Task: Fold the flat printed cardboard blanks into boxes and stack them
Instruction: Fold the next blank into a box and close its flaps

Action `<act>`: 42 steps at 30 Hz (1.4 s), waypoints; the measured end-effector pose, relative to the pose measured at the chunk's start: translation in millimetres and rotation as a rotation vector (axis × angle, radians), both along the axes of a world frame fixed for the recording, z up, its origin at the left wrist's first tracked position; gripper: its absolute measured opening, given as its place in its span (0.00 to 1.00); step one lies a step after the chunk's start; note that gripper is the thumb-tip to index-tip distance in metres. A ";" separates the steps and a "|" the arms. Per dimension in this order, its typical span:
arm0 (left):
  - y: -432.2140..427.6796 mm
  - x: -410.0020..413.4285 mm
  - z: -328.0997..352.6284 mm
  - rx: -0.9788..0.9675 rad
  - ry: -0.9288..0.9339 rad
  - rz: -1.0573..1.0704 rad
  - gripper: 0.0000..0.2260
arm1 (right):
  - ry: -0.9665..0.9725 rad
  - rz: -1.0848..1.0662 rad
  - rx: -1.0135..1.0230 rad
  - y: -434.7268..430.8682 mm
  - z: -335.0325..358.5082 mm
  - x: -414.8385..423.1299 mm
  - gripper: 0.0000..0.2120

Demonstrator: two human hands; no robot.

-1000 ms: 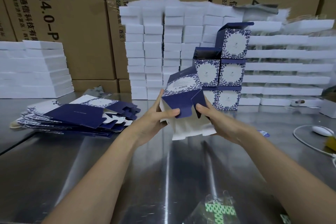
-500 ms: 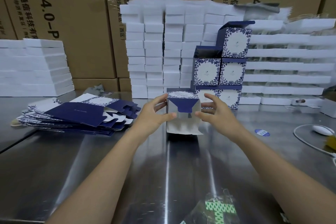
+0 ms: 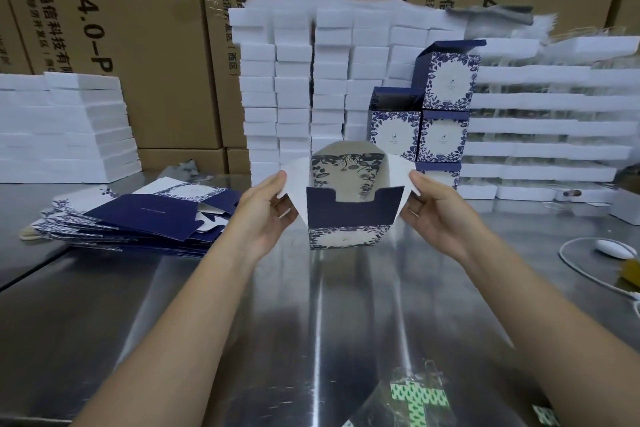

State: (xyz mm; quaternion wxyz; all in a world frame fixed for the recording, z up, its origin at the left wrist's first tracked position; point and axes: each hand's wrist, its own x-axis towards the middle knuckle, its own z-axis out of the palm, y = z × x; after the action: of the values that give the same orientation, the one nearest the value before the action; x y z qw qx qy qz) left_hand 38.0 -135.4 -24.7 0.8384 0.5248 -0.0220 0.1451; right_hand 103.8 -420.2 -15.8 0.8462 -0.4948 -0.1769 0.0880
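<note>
**Both hands spread the side flaps of a half-folded box**

The box [image 3: 348, 236] sits at mid-counter, its open end turned up toward the camera. Whether its base rests on the counter [image 3: 311, 329] or hangs just above it cannot be told. The left hand [image 3: 265, 218] pinches the white left flap [image 3: 294, 184], thumb on top and fingers curled beneath. The right hand [image 3: 440, 215] pinches the right flap [image 3: 398, 173] the same way. Both flaps are pulled outward. The navy near flap [image 3: 349, 211], notched along its top edge, stands upright between the hands. The rounded far flap [image 3: 346, 152] rises behind it.

A fanned pile of blanks [image 3: 138, 215] lies flat on the counter to the left, near the left hand but apart from it. Behind the box, a stack [image 3: 443, 135] of finished boxes stands against white foam blocks [image 3: 294, 97]; the top one has its lid raised. Brown cartons [image 3: 138, 45] line the back. A white mouse [image 3: 614, 248] with its cable lies at the far right. A clear bag [image 3: 419, 399] with a green print is at the near edge.
</note>
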 end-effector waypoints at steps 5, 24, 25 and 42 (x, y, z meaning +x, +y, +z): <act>-1.5 1.7 -4.2 0.027 -0.014 0.123 0.08 | -0.012 -0.074 -0.043 2.1 -4.1 -0.4 0.04; -17.3 -20.5 5.2 0.788 -0.006 -0.014 0.38 | -0.111 -0.408 -0.102 8.7 -9.3 -3.5 0.15; -16.7 -19.7 5.6 0.729 0.005 -0.018 0.39 | -0.103 -0.393 -0.134 10.2 -10.0 -4.1 0.11; -17.0 -16.3 3.0 0.661 -0.008 0.203 0.40 | -0.225 -0.006 -0.791 20.8 -32.5 -12.8 0.20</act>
State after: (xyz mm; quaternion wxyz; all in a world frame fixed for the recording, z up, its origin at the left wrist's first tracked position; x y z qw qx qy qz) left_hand 21.7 -152.4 -21.7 0.6043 0.7670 -0.0188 0.2150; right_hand 91.0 -399.4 -48.3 0.5663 -0.7891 -0.2192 0.0921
